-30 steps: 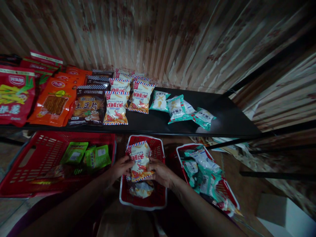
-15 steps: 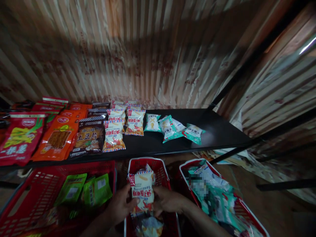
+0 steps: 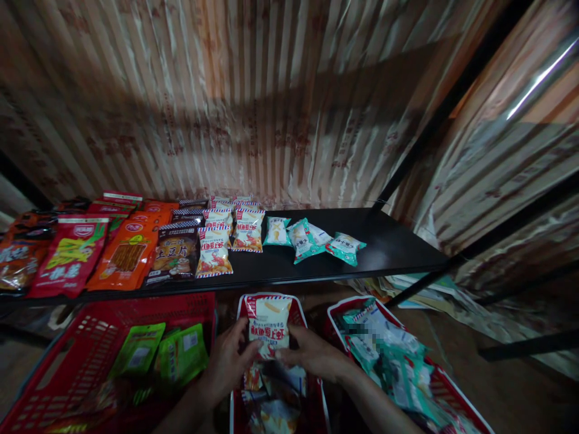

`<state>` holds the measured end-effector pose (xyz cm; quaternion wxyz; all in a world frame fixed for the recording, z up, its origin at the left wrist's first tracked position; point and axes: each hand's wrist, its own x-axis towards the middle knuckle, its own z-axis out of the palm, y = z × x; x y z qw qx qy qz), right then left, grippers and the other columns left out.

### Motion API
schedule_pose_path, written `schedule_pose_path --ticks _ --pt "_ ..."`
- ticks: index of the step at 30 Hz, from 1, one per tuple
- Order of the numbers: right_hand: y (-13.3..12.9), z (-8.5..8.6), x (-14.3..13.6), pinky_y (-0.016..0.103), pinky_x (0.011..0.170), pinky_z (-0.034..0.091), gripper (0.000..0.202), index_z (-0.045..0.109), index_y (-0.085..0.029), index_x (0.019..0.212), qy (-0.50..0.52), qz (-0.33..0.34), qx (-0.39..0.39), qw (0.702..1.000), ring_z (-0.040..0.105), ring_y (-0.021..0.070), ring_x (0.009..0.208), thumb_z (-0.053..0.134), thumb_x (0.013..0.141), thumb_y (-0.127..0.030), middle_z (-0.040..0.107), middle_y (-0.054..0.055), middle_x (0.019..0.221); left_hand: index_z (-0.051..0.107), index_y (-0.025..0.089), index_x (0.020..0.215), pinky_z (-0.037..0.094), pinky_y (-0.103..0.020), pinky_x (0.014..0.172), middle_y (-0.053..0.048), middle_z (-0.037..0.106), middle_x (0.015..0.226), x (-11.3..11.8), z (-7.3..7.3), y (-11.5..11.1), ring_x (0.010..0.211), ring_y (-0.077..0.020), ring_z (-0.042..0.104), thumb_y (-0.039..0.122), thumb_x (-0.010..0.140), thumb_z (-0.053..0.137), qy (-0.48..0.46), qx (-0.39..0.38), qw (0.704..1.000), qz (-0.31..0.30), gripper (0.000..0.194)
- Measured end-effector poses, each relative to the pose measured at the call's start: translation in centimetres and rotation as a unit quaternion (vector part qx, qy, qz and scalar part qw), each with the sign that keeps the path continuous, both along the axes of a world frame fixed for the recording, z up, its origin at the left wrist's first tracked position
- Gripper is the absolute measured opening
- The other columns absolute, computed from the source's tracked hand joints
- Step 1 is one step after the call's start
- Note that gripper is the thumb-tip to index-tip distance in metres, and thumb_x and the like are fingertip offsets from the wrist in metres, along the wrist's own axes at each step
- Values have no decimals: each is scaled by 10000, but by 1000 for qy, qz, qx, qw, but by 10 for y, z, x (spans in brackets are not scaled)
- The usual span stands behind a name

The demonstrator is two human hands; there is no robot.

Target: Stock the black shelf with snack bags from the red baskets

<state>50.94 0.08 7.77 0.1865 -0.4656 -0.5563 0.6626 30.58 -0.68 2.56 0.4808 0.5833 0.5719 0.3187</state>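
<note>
Between my two hands, a white-and-red snack bag (image 3: 269, 322) with a striped top edge is held upright above the middle red basket (image 3: 324, 416). My left hand (image 3: 235, 355) grips its left side, and my right hand (image 3: 312, 349) closes on its lower right side. More snack bags (image 3: 277, 416) lie in the basket below. On the black shelf (image 3: 398, 247), several matching white-and-red bags (image 3: 215, 253) stand in rows, tops toward the wall. To their right, several small teal-and-white bags (image 3: 302, 241) lie loosely, some overlapping.
Left along the shelf are brown bags (image 3: 174, 253), orange bags (image 3: 124, 253) and red bags (image 3: 72, 253). A wide red basket (image 3: 58, 361) holds green packets (image 3: 183, 355). The right basket (image 3: 332, 310) holds teal bags (image 3: 407, 374). Black shelf posts (image 3: 407, 157) slant at the right.
The held bag has come up a little higher over the middle basket, exposing more bags beneath it. Both hands have risen with it. The view has shifted slightly.
</note>
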Motion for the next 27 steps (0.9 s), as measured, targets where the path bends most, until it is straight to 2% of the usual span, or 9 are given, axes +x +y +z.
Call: schedule_pose_path --ticks 4,7,10,14,18,23,27 --pt "20 14 -7 347 831 462 437 646 -140 1032 9 -55 88 995 608 230 927 662 702 -425 681 66 1007 554 227 1072 500 -320 775 -68 663 987 5 24 25 854 -201 627 372 767 564 -9 92 995 32 337" --pt "47 26 -9 370 868 449 445 648 -157 1066 -10 -96 149 984 602 249 970 655 711 -425 686 53 1012 494 195 1157 485 -351 828 -89 642 1024 11 49 50 911 -204 614 374 804 518 10 141 988 56 397" --pt "80 36 -12 380 882 442 425 674 -183 1035 -37 -121 192 973 599 257 973 681 680 -415 701 32 958 415 157 1258 480 -371 845 -120 612 1078 17 64 76 970 -215 594 318 815 490 32 183 979 87 477" --pt "118 39 -21 373 872 446 359 705 -191 946 -58 -161 210 963 611 245 920 709 639 -379 709 17 889 354 156 1315 474 -384 873 -135 588 1144 24 64 106 1016 -222 584 207 784 495 23 203 973 111 552" --pt "143 31 -32 346 829 463 281 713 -191 870 -58 -185 202 960 615 225 865 707 634 -343 706 3 812 325 161 1342 443 -400 933 -142 567 1208 26 61 126 1084 -238 559 161 764 501 46 214 967 128 604" --pt "164 17 -39 327 791 474 272 707 -165 857 -51 -192 194 961 615 213 830 703 641 -330 699 13 779 304 93 1362 416 -410 968 -188 525 1257 27 61 137 1135 -273 526 172 757 496 113 204 964 129 640" --pt "174 7 -40 316 768 478 272 707 -172 850 -64 -192 196 960 614 216 823 719 631 -333 699 14 765 244 105 1395 440 -396 948 -187 491 1288 29 55 138 1078 -252 564 159 754 483 118 214 961 127 686"
